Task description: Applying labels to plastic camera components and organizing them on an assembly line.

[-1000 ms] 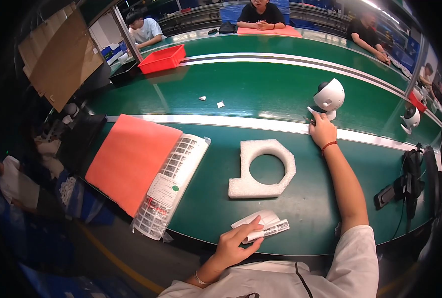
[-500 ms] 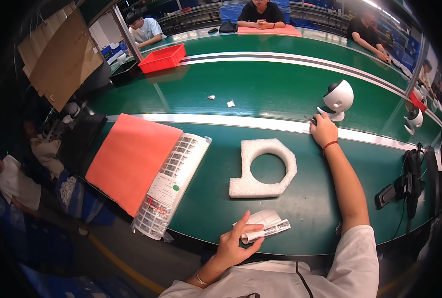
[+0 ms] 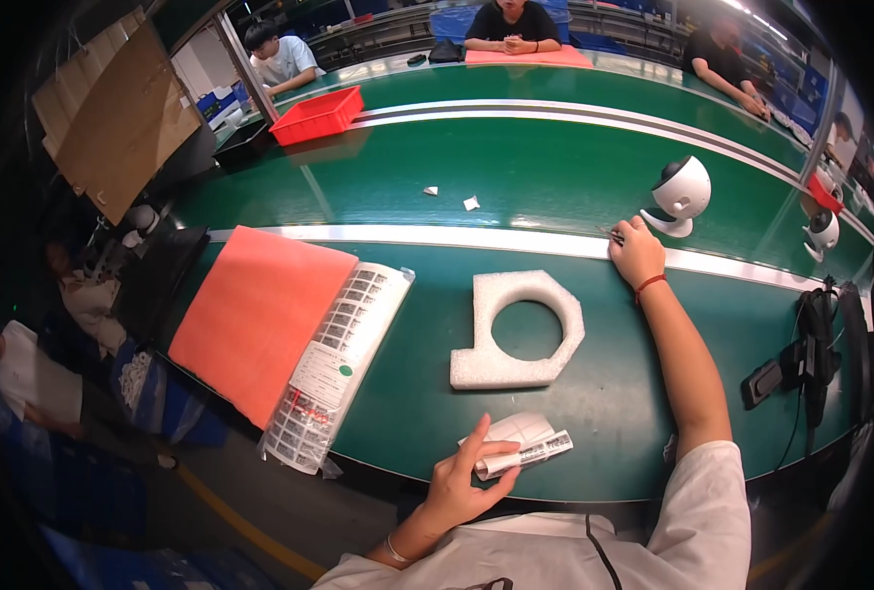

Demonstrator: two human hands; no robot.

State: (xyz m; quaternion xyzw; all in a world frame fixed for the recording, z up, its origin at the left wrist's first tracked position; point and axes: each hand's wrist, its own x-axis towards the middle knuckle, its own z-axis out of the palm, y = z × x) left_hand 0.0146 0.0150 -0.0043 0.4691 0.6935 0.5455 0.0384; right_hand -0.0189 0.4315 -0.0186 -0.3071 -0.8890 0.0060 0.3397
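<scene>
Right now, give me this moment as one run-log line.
left hand: holding small label strip at table's near edge | right hand: resting by round white camera | white foam frame: untouched between hands

Left hand [image 3: 457, 482] is resting near the body, wrist bent, fingers curling loosely with the forefinger stretching up and right. Right arm is reaching far forward, nearly straight, forearm bare. Right hand [image 3: 637, 253] is lying knuckles up at the far right, fingers tucked.
</scene>
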